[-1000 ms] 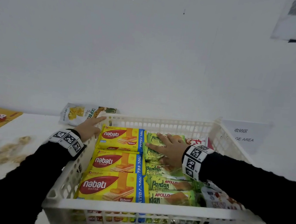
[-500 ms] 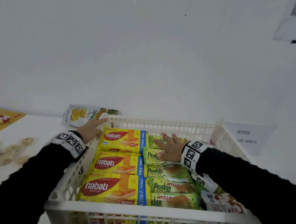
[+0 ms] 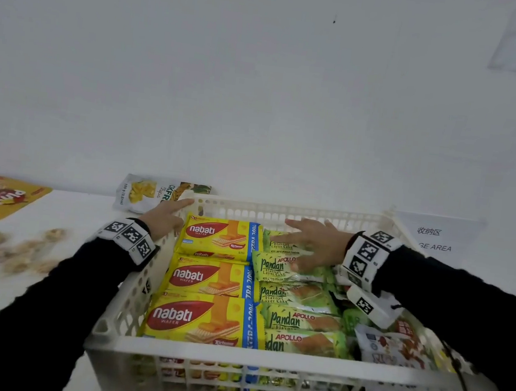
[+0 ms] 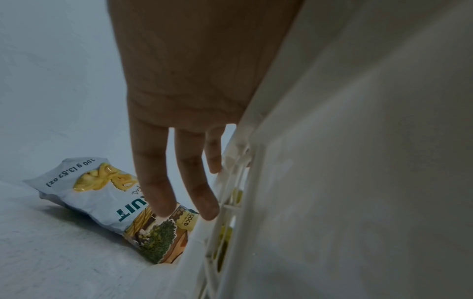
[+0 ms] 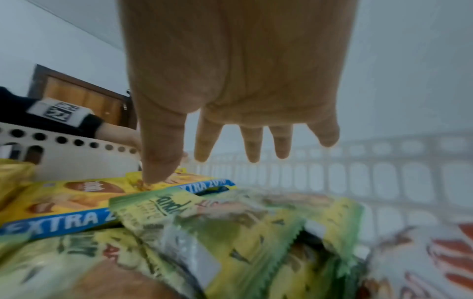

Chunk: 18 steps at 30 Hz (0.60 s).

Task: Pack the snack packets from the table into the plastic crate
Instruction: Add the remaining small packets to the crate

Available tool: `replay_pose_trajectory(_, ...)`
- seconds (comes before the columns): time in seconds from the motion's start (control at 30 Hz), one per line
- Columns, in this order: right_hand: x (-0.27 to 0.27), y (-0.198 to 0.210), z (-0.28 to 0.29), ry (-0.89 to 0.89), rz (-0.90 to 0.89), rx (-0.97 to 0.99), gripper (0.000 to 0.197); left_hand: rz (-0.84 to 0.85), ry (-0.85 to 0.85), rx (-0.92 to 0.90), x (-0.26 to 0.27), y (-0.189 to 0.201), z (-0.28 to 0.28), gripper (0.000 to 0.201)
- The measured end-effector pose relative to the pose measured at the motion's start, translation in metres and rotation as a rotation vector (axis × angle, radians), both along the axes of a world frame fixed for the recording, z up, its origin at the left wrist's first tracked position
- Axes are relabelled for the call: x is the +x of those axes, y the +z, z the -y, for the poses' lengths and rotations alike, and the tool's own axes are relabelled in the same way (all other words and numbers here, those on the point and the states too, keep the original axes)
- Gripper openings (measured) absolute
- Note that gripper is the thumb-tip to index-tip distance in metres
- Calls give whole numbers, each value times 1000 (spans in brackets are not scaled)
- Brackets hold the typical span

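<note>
The white plastic crate (image 3: 265, 357) stands in front of me, packed with three yellow Nabati wafer packs (image 3: 220, 237) on the left and several green Pandan cake packets (image 3: 278, 266) beside them. My right hand (image 3: 312, 244) hovers open with spread fingers just above the far Pandan packets (image 5: 230, 226), holding nothing. My left hand (image 3: 166, 217) lies open on the crate's left rim (image 4: 230, 182), fingers straight and pointing at the far left corner. A white jackfruit chips bag (image 3: 152, 192) lies on the table just behind that corner, also in the left wrist view (image 4: 107, 200).
A yellow snack pouch (image 3: 1, 197) lies flat at the far left of the white table, with small wrapped sweets (image 3: 5, 251) scattered near it. A white label sheet (image 3: 433, 239) stands behind the crate's right corner. A white wall rises close behind the table.
My right hand has lifted off the Pandan packets and moved toward the crate's far wall, fingers spread. My left hand has stayed on the left rim.
</note>
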State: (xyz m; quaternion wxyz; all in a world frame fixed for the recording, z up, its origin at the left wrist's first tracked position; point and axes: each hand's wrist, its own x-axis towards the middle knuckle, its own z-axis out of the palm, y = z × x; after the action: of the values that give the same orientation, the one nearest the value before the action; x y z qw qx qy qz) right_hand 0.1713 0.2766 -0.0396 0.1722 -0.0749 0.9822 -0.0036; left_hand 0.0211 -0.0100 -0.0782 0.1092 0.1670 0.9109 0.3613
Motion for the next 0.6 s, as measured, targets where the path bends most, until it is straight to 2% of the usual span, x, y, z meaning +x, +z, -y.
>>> replay_pose_trajectory(0.13,8,-23,8,91,59,266,68,-2,-9,1,4,2,0,68)
replay_pose_trajectory(0.33,7,-38,7,109,77,270,71,-58,48,-30,19,11,-1,63)
replay_pose_trajectory(0.43,5,-24,4,113,115,139,73,-120,69,-142,32,21,0,53)
replay_pose_trajectory(0.53,7,8,2,121,169,-121,73,-149,69,-256,46,32,3,46)
replay_pose_trajectory(0.6,5,33,1,114,149,-124,101,-149,87,-275,57,42,7,43)
